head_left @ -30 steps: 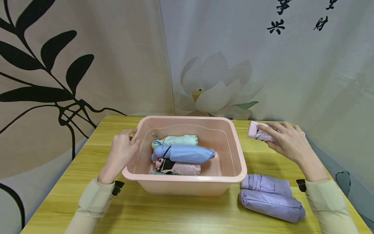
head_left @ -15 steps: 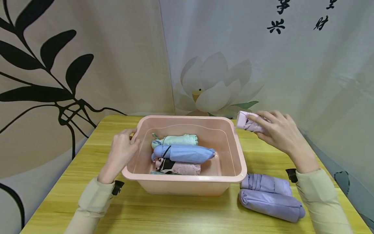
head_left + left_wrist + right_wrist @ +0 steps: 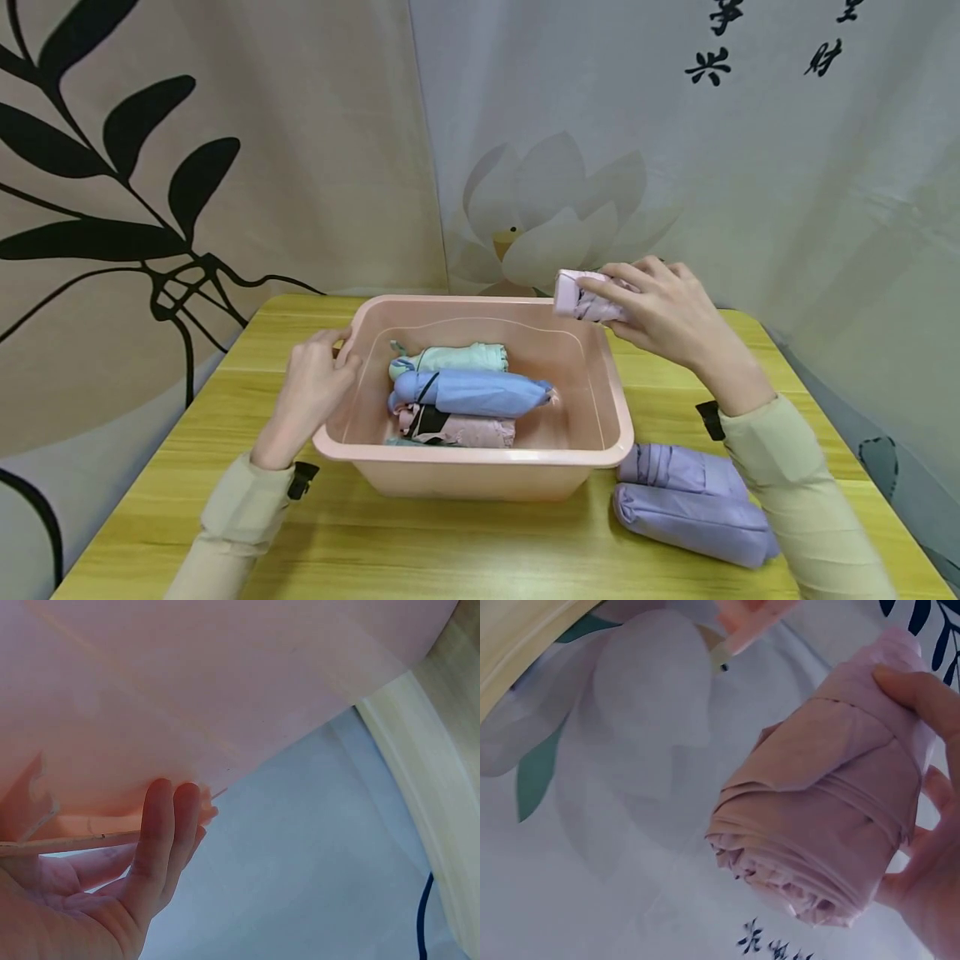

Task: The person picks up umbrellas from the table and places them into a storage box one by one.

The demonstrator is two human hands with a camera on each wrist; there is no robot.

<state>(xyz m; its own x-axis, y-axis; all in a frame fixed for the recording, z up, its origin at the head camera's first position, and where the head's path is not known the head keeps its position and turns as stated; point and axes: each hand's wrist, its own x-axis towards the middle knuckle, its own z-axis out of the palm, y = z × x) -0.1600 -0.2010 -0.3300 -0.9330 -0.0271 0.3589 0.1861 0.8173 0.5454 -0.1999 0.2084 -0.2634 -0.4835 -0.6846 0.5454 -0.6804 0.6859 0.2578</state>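
My right hand (image 3: 660, 312) grips a pale pink folded umbrella (image 3: 817, 787), held in the air over the back right corner of a pink plastic tub (image 3: 480, 479). Its fabric is wrapped tightly, and the right wrist view shows the bunched end. At the tub's left side, my left hand (image 3: 311, 396) holds the rim, fingers underneath against the outer wall in the left wrist view. Inside the tub lie a mint green folded umbrella (image 3: 465, 358), a blue one (image 3: 472, 394) and a pink one with black (image 3: 480, 431). Part of something teal shows below them, mostly hidden.
Two purple folded umbrellas (image 3: 697, 521) lie side by side on the wooden table (image 3: 420, 550), right of the tub, partly behind my right sleeve (image 3: 802, 475). A printed curtain (image 3: 337, 167) hangs behind the table's back edge.
My right hand has carried the pale pink umbrella leftward and up, from beside the tub to over its back right corner. The left hand and the tub have stayed in place.
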